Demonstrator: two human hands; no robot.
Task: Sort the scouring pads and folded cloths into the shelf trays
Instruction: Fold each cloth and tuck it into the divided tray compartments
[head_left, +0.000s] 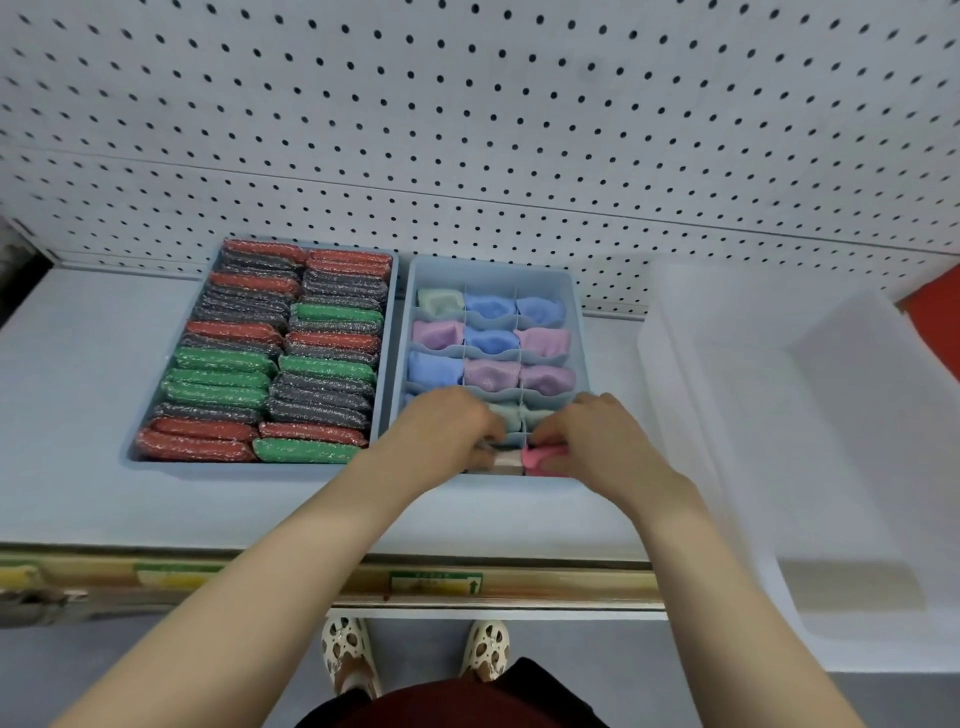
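Right fingers (545, 439): curled down over a folded pink cloth (543, 457), pinching its top edge in the front-right cell of the tray.
Left fingers (485, 434): curled at the neighbouring front cell, tips on a pale whitish folded cloth (506, 460); whether they pinch it or only press it I cannot tell.
Right hand (592, 436): over the front-right corner of the tray, wrist coming in from the shelf's front edge.
Left hand (447, 426): over the tray's front row, just left of the right hand, the two almost touching.
Step in hand: seating the pink cloth, judged from the grip. To do it well, keep the fold closed, push straight down between the dividers, and steady the neighbouring cloth so it does not lift.
Cloth tray: a light blue plastic tray with a grid of dividers (491, 270), mid-shelf, its back end near the pegboard; the cells behind the hands hold blue, lilac and pale green cloths.
Pad tray: a matching blue open tray (387, 322) just left of it, touching or nearly so, packed with red, green and grey glittery scouring pads (291, 358) in two columns.
Shelf: a pale blue shelf board (78, 415) carries both trays.
Right end: a large translucent white bin (779, 415), apart from the hands.
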